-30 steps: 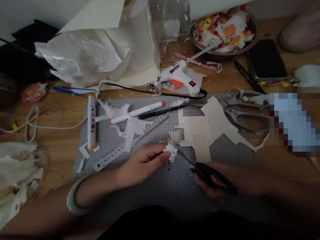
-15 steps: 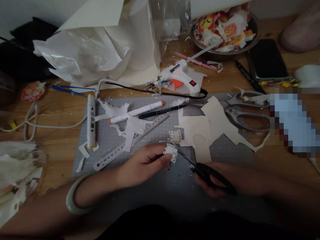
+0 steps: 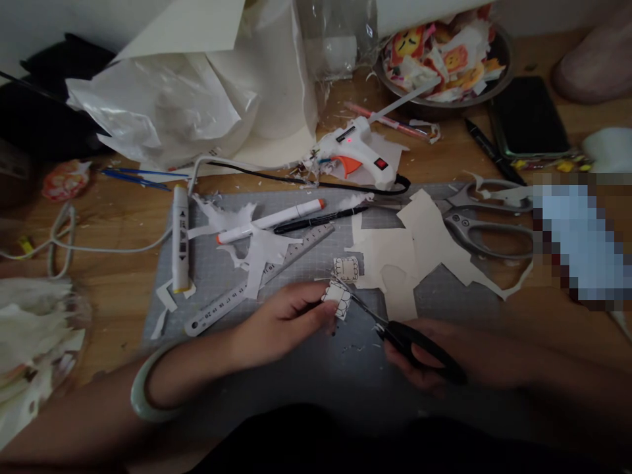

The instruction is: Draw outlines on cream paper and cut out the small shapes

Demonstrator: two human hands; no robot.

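Note:
Between the thumb and fingers of my left hand (image 3: pixel 286 322) is a small white paper cutout (image 3: pixel 337 300) with black scalloped outlines. My right hand (image 3: pixel 419 359) grips the black handles of a pair of small scissors (image 3: pixel 412 342), whose blades reach up to the cutout's upper right edge. Just beyond, a second paper cutout (image 3: pixel 346 269) with a similar drawn border lies flat on the grey cutting mat (image 3: pixel 306 401). Tiny paper clippings are scattered on the mat below the blades. Cream paper scraps (image 3: pixel 390 253) lie to the right of the second cutout.
A white glue gun (image 3: pixel 363 151), its red light on, rests behind the mat. Large grey-handled scissors (image 3: pixel 486 224) lie at right. A steel ruler (image 3: pixel 222 309), an orange-tipped marker (image 3: pixel 271 220) and a black pen (image 3: pixel 320 220) are at left. A metal bowl (image 3: pixel 444 99) holds printed scraps.
The cutout in my left hand has tilted and shifted very slightly upward. Both hands otherwise stay in nearly the same place, and the surrounding things have not moved.

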